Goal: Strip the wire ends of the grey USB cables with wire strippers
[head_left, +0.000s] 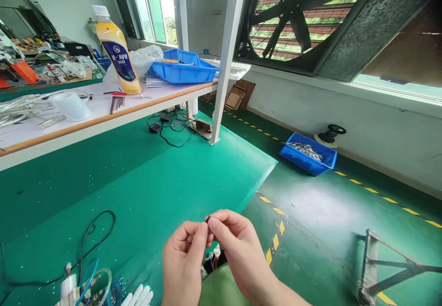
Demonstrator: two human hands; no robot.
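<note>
Both hands meet at the lower middle of the head view, above the edge of the green bench mat (145,181). My left hand (186,255) is closed, thumb pressed against the bent fingers. My right hand (238,251) pinches at the same spot, its thumb and forefinger touching the left fingertips. A small dark piece (207,219) shows between the fingertips, too small and covered to name. It sits at the right thumb and forefinger; whether the left fingers grip it as well, I cannot tell. White glove fingers (138,296) lie to the left of my left hand.
A raised shelf (103,117) carries a yellow drink bottle (119,55) and a blue tray (186,69). Black cables (176,126) lie beneath it. On the floor stand a blue bin (307,154) and a metal frame (390,264). A large fan (297,16) fills the window.
</note>
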